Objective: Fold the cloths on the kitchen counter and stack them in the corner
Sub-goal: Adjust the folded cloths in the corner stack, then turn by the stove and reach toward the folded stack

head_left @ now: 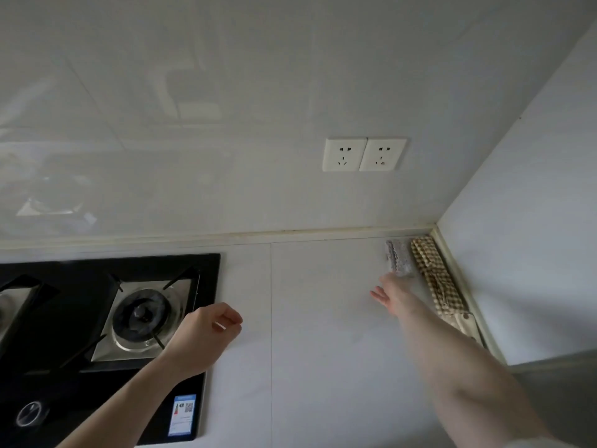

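A folded pale cloth with a scalloped pattern [399, 256] lies on the white counter [323, 302] near the back right corner. Right of it, a brown-and-cream checked cloth [434, 273] lies folded lengthwise against the side wall. My right hand [392, 294] is stretched out to the near end of the pale cloth; its fingers are hidden there, so the grip is unclear, and the thumb points left. My left hand [208, 331] hovers above the counter by the stove's right edge, fingers loosely curled and holding nothing.
A black glass gas stove [106, 318] with a burner fills the left of the counter. Two white wall sockets [363, 154] sit on the back wall above. The side wall [533, 253] closes the counter on the right.
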A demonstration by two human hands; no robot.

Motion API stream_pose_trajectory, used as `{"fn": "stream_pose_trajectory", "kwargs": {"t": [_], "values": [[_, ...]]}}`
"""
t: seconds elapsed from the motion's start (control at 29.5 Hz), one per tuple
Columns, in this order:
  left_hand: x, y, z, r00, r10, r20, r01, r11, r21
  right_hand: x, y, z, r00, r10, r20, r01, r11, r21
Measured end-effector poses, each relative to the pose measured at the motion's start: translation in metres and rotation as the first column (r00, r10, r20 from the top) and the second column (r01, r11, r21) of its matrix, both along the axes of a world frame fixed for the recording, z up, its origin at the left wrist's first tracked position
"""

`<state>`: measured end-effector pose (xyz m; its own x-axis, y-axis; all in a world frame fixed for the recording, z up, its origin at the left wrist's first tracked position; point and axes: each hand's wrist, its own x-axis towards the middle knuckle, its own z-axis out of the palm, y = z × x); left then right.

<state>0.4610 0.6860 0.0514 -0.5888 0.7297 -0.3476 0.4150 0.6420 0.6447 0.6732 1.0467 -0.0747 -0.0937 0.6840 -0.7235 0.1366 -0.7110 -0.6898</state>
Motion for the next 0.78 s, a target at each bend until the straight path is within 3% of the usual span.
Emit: {"fn": "stream_pose_trajectory", "kwargs": {"t": [0.1, 0.17, 0.24, 0.34, 0.41, 0.54, 0.78], "values": [[-0.001, -0.01, -0.002, 0.999, 0.027, 0.029, -0.027, 1.0, -0.004, -0.007, -0.066, -0.02, 0.945, 0.285, 0.163, -0.294, 0.955, 0.033], [-0.003, -0.022, -0.003, 0.997, 0.039, 0.069, -0.039, 0.999, -0.003, -0.009, -0.12, -0.036, 0.677, 0.567, 0.469, -0.669, 0.74, 0.071], [-0.003, -0.038, -0.004, 0.993, 0.041, 0.108, -0.039, 0.999, -0.021, -0.013, -0.165, -0.043, 0.396, 0.658, 0.64, -0.865, 0.501, 0.019], [0.0, -0.071, -0.005, 0.984, 0.091, 0.153, -0.087, 0.996, -0.029, -0.022, -0.21, -0.037, 0.207, 0.708, 0.675, -0.941, 0.333, -0.06], [0.0, -0.102, -0.002, 0.98, 0.153, 0.128, -0.152, 0.988, -0.015, -0.037, -0.235, -0.027, 0.143, 0.756, 0.639, -0.97, 0.235, -0.061], [-0.012, -0.171, 0.01, 0.964, 0.263, 0.036, -0.265, 0.962, 0.062, -0.084, -0.288, -0.001, 0.21, 0.865, 0.456, -0.974, 0.223, 0.025], [-0.043, -0.342, 0.041, 0.853, 0.519, -0.06, -0.505, 0.849, 0.157, -0.175, -0.441, 0.081, 0.156, 0.919, 0.362, -0.951, 0.041, 0.307]]}}
